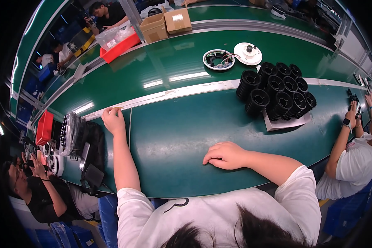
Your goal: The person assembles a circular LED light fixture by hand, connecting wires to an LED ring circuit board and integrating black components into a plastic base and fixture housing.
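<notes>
I sit at a factory assembly line: a long green conveyor belt [173,70], stacked black parts [277,95], cardboard boxes [165,22], co-workers alongside

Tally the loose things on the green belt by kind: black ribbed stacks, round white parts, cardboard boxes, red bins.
Black ribbed stacks: 10
Round white parts: 2
Cardboard boxes: 2
Red bins: 1
Total: 15
</notes>
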Demonstrator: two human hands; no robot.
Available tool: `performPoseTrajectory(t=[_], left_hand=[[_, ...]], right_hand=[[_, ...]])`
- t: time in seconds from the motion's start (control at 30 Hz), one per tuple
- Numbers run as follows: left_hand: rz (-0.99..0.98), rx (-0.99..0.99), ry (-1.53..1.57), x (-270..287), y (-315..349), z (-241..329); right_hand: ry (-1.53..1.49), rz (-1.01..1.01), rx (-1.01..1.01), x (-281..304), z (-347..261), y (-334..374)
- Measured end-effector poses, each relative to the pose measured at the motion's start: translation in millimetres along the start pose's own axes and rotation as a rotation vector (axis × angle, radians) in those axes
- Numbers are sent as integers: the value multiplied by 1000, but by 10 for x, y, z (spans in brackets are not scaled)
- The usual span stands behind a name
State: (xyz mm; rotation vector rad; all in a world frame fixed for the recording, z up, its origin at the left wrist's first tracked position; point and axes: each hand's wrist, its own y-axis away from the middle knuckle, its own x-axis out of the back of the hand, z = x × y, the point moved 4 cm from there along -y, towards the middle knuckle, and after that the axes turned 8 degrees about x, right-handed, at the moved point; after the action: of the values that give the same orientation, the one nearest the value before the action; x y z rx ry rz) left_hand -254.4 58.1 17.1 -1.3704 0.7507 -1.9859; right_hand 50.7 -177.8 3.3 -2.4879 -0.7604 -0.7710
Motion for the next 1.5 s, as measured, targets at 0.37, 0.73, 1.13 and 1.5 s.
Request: performPoseTrajectory(t=[0.37,0.73,1.13,1.5], left_hand=[[-67,62,-147,30,-60,49],[-583,415,-443,660,-127,234],[-1501,-1374,537,3251,264,2070],[-1222,-1448,993,4096,226,1953]], right_hand=[[51,4,17,21,17,-50],[-254,43,-20,370,-768,132],[-29,-403,917,1032,-2700,852],[150,-415,921,1066,-2930,990]])
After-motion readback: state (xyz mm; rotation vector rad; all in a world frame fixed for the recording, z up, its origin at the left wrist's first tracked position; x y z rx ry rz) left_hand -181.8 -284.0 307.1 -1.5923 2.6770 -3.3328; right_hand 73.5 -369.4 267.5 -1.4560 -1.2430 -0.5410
